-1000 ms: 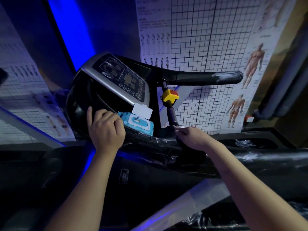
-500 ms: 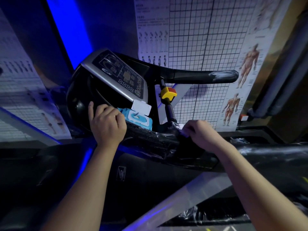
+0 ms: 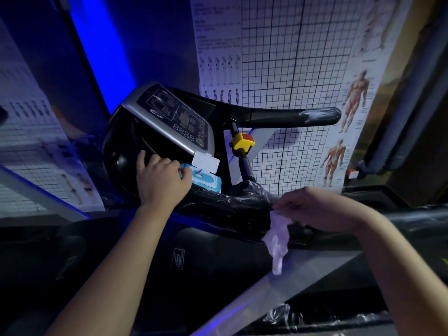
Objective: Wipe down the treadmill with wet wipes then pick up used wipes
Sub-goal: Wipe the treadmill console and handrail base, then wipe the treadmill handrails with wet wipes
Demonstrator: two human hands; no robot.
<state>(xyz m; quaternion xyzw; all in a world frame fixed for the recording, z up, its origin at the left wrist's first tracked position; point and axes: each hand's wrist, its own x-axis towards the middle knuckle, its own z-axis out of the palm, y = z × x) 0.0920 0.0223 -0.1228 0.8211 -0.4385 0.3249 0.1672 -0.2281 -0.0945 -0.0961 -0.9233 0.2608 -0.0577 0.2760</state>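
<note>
The treadmill console (image 3: 174, 122) tilts across the middle of the head view, black with a silver panel. A blue wet wipe pack (image 3: 206, 178) with its white lid flipped up lies in the console tray. My left hand (image 3: 162, 183) grips the left end of the pack, fingers curled. To the right, my right hand (image 3: 312, 207) pinches a crumpled white wipe (image 3: 277, 238) that hangs down beside the plastic-wrapped console edge.
A black handrail (image 3: 291, 116) reaches right from the console, its tip wrapped in plastic. A yellow and red safety key (image 3: 242, 140) sits on a post. Grid and anatomy posters (image 3: 291, 57) cover the wall behind. The dark treadmill deck (image 3: 179, 258) lies below.
My right hand has drawn back to the right from the console edge, and a white wipe now hangs from its fingers. My left hand has stayed on the pack.
</note>
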